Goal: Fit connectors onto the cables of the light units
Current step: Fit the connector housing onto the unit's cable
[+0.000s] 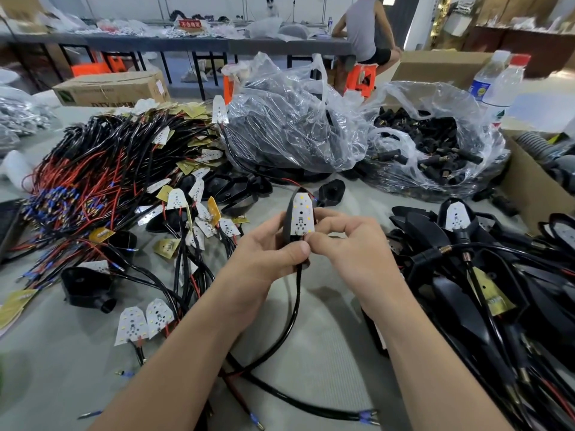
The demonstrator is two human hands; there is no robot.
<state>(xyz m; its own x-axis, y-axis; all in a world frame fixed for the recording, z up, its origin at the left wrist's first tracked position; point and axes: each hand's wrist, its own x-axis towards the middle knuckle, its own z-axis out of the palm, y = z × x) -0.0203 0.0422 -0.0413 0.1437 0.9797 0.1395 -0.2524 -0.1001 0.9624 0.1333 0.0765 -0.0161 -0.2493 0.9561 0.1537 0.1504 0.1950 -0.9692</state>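
Light unit [301, 216]: white LED board in a black shell, upright, clamped between both hands.
Left hand [267, 245]: fingers curled round the shell, thumb at its lower end.
Right hand [345, 244]: thumb and forefinger pinch the board's lower edge; the two hands touch.
Cable [297, 287]: black, hangs from the unit between the wrists and loops down onto the counter [62, 353].
Pile of wired boards [109, 169]: left of the hands.
Clear bag [401, 98] of black connectors [435, 144]: beyond the right hand.
Heap of black shells [466, 290] with cables: right of the right hand.
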